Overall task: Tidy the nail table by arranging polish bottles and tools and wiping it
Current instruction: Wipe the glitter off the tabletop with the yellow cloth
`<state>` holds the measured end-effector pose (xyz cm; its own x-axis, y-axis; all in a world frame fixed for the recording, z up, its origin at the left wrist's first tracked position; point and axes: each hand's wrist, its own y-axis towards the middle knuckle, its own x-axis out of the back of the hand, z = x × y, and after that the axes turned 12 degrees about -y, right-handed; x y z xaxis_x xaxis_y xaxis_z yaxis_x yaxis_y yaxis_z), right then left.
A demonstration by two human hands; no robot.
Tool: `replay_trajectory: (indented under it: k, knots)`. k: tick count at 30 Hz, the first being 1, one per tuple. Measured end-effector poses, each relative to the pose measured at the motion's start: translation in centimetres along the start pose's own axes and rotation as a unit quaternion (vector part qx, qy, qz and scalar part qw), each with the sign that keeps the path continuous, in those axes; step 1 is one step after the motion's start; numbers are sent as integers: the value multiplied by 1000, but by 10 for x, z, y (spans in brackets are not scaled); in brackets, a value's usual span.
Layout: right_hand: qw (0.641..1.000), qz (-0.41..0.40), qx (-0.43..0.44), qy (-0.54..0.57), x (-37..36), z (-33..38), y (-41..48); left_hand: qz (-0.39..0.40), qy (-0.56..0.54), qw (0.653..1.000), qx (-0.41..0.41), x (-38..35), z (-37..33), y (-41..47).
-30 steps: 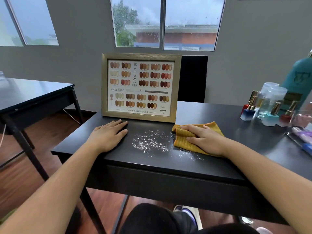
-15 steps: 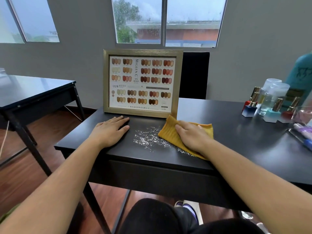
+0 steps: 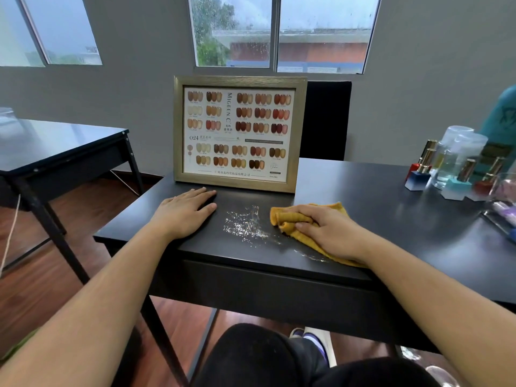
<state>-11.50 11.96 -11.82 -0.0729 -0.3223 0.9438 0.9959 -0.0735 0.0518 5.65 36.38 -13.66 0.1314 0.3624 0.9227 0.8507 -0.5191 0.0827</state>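
While the polish bottles (image 3: 421, 174) stand grouped at two o'clock from the yellow cloth (image 3: 290, 219), the wiping is, I judge, only partway done. The right hand (image 3: 332, 233) presses the cloth onto the black table (image 3: 363, 196), fingers curled over its bunched front. Pale glittery specks (image 3: 245, 226) lie unswept at nine o'clock from the cloth. The left hand (image 3: 187, 212) rests flat on the table, fingers straight, holding nothing. The tools (image 3: 502, 216) at three o'clock are blurred, so their order is perhaps unsettled.

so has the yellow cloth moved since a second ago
Yes. The yellow cloth slid left, its edge now further past the framed colour chart's right corner, toward the glitter.
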Motion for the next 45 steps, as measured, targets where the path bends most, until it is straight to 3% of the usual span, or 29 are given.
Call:
replay_trajectory:
  k: [8,17,24,33,37,42,45]
  knots:
    - [989,-51,-129,-41,-15,23,19,-6,0,1000,-2,-2,-1,-1]
    - [998,17,-18,-59,-39,79,71,-31,-41,999,-12,-3,1,1]
    - [990,82,100,55,-25,84,73,-80,-116,990,26,0,4,1]
    - [972,106,144,150,-6,44,28,-79,-113,990,27,0,4,0]
    - [975,64,97,189,5,15,4,-79,-103,991,21,1,3,0]
    - [964,-37,-50,260,16,-24,-19,-82,-102,991,16,0,4,-1]
    - [978,-80,-127,143,13,-30,-26,-85,-104,991,18,-1,4,0]
